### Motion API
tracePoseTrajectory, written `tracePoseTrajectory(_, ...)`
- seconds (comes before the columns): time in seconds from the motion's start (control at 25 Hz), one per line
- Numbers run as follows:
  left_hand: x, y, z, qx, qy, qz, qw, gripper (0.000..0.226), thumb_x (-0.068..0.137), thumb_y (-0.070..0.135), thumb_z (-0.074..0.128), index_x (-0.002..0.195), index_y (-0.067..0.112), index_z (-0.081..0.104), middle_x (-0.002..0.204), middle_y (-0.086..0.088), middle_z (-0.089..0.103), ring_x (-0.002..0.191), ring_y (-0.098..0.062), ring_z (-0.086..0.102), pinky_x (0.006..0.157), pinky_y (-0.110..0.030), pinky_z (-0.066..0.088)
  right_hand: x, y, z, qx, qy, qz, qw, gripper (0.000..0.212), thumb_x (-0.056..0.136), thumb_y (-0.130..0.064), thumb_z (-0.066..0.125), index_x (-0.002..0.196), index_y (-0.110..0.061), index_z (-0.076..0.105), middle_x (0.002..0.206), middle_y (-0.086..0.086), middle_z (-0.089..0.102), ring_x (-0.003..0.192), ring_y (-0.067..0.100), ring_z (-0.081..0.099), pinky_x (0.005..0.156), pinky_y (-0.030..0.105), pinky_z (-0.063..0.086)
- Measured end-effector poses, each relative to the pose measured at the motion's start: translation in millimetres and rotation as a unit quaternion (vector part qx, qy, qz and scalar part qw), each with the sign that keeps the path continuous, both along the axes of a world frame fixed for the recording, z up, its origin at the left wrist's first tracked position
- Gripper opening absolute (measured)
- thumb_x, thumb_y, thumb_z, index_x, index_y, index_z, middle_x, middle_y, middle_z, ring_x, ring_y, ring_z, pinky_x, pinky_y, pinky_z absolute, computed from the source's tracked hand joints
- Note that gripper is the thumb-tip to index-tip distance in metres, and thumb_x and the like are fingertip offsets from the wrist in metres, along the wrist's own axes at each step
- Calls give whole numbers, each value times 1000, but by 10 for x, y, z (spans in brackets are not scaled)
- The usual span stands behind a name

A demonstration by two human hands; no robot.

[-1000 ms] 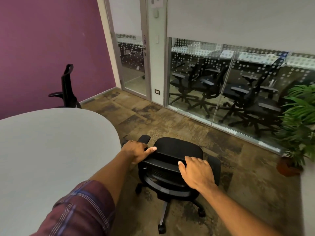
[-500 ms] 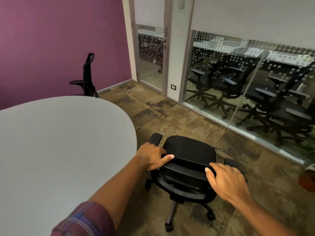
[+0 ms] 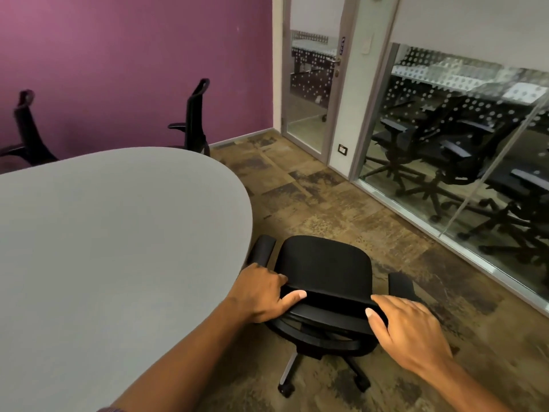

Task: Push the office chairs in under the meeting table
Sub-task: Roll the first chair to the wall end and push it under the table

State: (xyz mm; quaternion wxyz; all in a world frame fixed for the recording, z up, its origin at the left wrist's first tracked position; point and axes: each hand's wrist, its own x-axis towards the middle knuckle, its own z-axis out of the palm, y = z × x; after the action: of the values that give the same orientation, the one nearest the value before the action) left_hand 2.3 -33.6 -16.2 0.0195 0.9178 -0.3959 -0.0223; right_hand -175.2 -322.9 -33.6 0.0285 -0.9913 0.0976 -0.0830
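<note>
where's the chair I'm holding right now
Head view, lower centre: the chair stands on the carpet beside the rounded right end of the table.

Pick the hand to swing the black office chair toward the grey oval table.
Right, likely: the right hand grips the backrest end away from the grey oval table, so it can push the black office chair that way; the left hand is table-side.

The left forearm reached in from 7 o'clock, the left hand [image 3: 261, 292] curled over the chair back [image 3: 335, 307] with its thumb pointing to 3 o'clock. The right forearm lay from 5 o'clock; the right hand [image 3: 413, 331] gripped the same edge, thumb on the near face.
</note>
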Motion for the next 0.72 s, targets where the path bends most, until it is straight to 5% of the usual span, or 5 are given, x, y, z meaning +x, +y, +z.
tracePoseTrajectory(0.72, -967, 189, -93, -35, -3, 252, 967, 88, 92, 99, 13, 79, 27, 61, 64, 8, 57, 60, -12, 55, 76, -40, 55, 734, -379, 0, 28, -7, 263, 964, 65, 99, -62, 36, 127, -21, 78, 122, -5, 79, 113, 17, 74, 95, 41, 56)
